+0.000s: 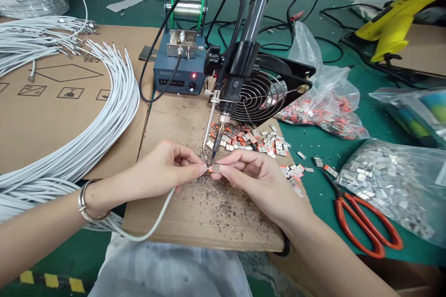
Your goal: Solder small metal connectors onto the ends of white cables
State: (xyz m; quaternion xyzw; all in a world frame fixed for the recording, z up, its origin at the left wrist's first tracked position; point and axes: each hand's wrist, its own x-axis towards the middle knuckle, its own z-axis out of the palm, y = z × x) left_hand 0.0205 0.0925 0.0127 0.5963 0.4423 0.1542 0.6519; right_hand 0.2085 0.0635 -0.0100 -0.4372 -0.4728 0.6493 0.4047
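Note:
Near the middle of the view, my left hand (170,167) pinches the end of a white cable (162,216), which hangs down in a curve to the left. My right hand (254,174) holds a small metal connector (215,168) between thumb and fingers, end to end with the cable. Right above the connector is the tip of a soldering iron (216,141) on a stand; whether they touch is too small to tell. A thin metal feed tube (209,125) comes down beside the tip. Loose connectors (266,141) lie behind my right hand.
Bundled white cables (118,120) curve across the left. Behind stand a blue solder feeder (179,72) and a black fan (261,93). At right are red-handled scissors (369,225), bags of parts (390,185) and a yellow tool (393,18). Debris dots the cardboard (167,227).

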